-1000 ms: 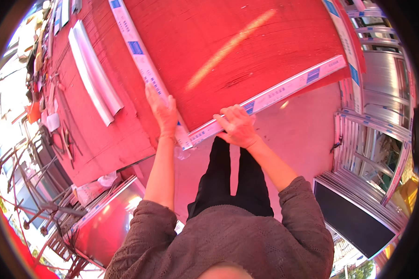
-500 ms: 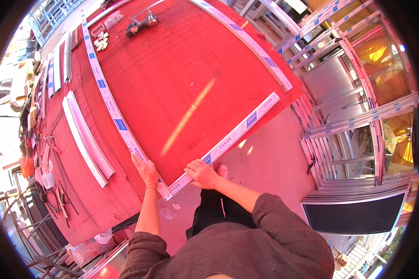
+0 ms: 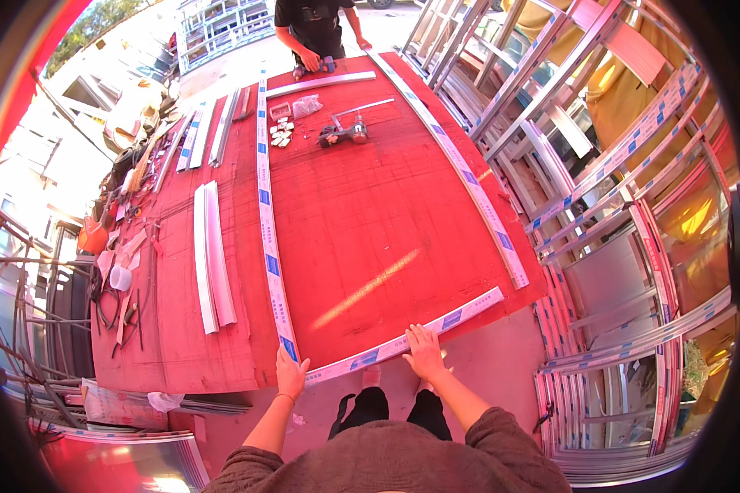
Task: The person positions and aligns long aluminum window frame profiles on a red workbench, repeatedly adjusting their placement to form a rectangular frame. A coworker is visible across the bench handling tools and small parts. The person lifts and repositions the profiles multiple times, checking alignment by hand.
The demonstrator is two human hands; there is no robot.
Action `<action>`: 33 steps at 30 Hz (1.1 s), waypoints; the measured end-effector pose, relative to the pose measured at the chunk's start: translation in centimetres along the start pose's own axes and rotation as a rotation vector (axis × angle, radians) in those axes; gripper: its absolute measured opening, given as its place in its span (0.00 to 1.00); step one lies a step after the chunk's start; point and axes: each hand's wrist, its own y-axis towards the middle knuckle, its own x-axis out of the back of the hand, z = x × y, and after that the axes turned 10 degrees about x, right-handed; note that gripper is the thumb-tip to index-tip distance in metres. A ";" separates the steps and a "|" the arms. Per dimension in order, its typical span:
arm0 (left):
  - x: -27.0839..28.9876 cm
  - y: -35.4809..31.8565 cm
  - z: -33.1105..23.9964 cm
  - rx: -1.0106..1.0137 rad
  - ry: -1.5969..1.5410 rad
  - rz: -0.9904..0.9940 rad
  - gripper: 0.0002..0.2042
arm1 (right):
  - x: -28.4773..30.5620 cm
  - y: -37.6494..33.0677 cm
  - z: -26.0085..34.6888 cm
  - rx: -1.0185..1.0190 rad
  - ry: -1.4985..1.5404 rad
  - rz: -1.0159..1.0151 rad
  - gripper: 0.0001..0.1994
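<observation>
Several long metal frame bars with white-and-blue protective film lie on a red-covered table (image 3: 370, 214). My left hand (image 3: 291, 376) grips the near end of the long left bar (image 3: 266, 222), at the corner where it meets the short near bar (image 3: 460, 315); its thumb and fingers are on either side and hide the joint. Around the middle of the short bar, my right hand (image 3: 425, 353) is closed over it, fingers on top. Across the table, the long right bar (image 3: 469, 177) has its near end just beyond the short bar's right end, with a small gap.
A co-worker (image 3: 312, 29) stands at the far end, one hand at a power tool (image 3: 327, 64), the other near the right bar. A cordless drill (image 3: 345, 133), small white pieces (image 3: 282, 133) and loose profiles (image 3: 212, 255) lie on the table. Stacked metal frames (image 3: 608, 329) line the right.
My view has lifted, showing the far end and a co-worker there. My right hand has slid right along the short bar, away from the corner. My left hand has moved closer to the corner.
</observation>
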 end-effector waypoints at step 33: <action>-1.2 -4.1 -1.9 0.166 0.116 -0.203 0.52 | 1.8 2.5 -8.9 0.141 -0.140 0.075 0.25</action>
